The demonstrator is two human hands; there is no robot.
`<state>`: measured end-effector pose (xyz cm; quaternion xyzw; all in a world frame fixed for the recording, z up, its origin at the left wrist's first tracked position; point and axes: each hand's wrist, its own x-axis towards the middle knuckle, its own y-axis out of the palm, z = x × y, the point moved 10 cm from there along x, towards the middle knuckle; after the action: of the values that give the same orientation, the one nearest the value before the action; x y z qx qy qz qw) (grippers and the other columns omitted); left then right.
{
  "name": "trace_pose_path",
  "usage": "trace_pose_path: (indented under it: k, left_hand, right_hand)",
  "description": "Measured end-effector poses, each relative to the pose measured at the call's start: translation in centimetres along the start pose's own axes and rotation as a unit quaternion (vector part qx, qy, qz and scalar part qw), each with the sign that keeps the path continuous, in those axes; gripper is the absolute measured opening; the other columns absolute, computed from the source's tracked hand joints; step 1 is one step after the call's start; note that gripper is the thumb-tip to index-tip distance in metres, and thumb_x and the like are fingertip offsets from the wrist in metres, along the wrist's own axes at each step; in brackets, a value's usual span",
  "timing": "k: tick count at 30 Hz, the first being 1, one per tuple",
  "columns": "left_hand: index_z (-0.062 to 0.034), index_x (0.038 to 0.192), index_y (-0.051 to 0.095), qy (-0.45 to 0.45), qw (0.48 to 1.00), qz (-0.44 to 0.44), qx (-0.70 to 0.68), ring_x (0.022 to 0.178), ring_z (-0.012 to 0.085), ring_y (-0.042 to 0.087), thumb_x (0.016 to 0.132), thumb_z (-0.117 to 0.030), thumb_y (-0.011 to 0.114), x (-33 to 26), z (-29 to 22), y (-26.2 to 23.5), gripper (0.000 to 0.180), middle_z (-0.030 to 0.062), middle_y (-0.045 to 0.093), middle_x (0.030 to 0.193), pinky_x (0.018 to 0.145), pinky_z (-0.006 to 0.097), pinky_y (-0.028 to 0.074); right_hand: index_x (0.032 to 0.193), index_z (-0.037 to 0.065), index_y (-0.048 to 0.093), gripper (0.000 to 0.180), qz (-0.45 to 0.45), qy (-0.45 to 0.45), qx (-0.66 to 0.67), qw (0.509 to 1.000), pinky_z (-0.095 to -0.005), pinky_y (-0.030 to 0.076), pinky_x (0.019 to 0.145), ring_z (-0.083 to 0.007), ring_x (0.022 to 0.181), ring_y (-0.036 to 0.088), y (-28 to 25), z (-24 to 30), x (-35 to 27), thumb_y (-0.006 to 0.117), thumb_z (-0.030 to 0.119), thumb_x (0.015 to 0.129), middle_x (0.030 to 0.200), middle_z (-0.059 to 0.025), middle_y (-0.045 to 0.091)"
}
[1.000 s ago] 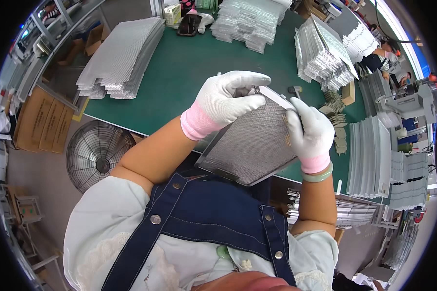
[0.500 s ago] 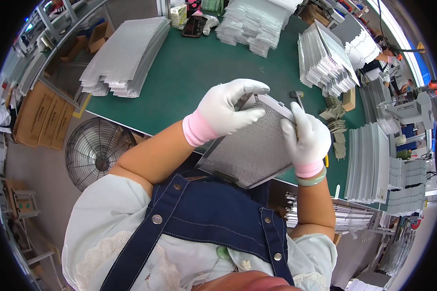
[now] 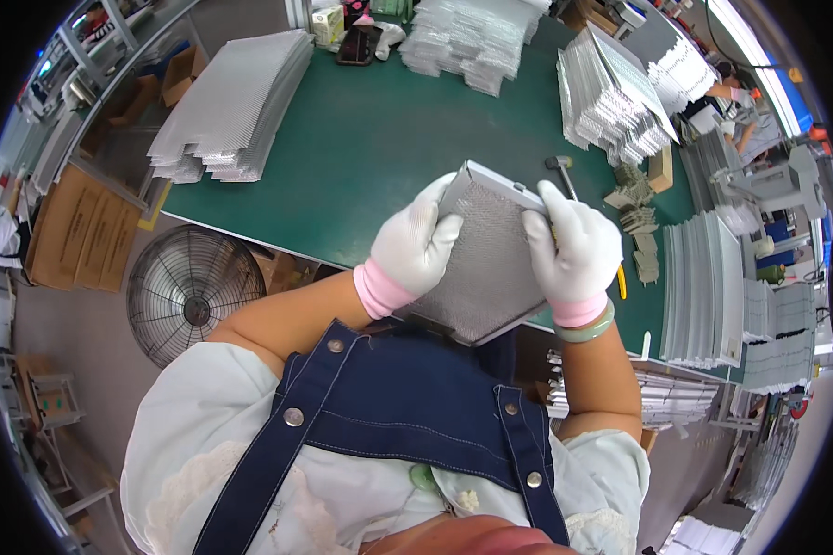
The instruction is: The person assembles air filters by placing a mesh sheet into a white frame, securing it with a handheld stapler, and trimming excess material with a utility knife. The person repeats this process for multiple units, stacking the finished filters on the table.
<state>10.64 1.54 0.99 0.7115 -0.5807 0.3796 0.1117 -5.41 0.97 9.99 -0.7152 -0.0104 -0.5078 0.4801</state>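
A framed metal mesh filter panel (image 3: 491,264) is held tilted in front of my apron, its lower end close to the apron and its far end over the green table. My left hand (image 3: 409,242), in a white glove with a pink cuff, grips the panel's left edge near the far corner, thumb on the mesh. On the opposite edge, my right hand (image 3: 578,248) is closed near the far right corner, its thumb also over the mesh. A hammer (image 3: 563,170) lies on the table just beyond my right hand. The fingers behind the panel are hidden.
Stacks of mesh sheets (image 3: 241,102) stand at the table's left, with more at the back (image 3: 472,42) and back right (image 3: 611,97). Small metal pieces (image 3: 634,194) and a yellow-handled tool (image 3: 622,282) lie to the right, beside upright panels (image 3: 703,287). A floor fan (image 3: 194,296) stands left.
My left hand has come down from the panel's far end and closed on its left edge. The far end now shows more fully between my hands.
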Motion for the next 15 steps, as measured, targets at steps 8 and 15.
trace_pose_path:
  k: [8,15]
  left_hand:
    - [-0.003,0.131,0.057,0.183,0.963,0.12,-0.16,0.088,0.0208,0.065,0.092,-0.015,0.066,12.0,-15.4,-1.1,0.042,0.008,0.066,0.105,0.081,0.033,0.052]
    - [-0.0043,0.105,0.057,0.333,0.893,0.201,0.226,0.123,0.0417,0.048,0.066,-0.063,0.075,6.8,-9.2,10.4,0.073,0.0167,0.058,0.114,0.107,0.063,0.031]
  right_hand:
    - [0.112,-0.001,0.067,0.02,-0.248,0.252,0.275,0.894,-0.0199,0.043,0.066,-0.005,0.074,0.054,-12.2,-3.6,-0.7,0.062,0.008,0.095,0.088,0.0001,0.064]
    - [0.112,-0.002,0.065,0.029,-0.043,0.351,0.464,0.812,-0.028,0.05,0.076,-0.0118,0.083,0.058,7.4,-5.7,-15.4,0.073,0.012,0.088,0.097,-0.0028,0.063]
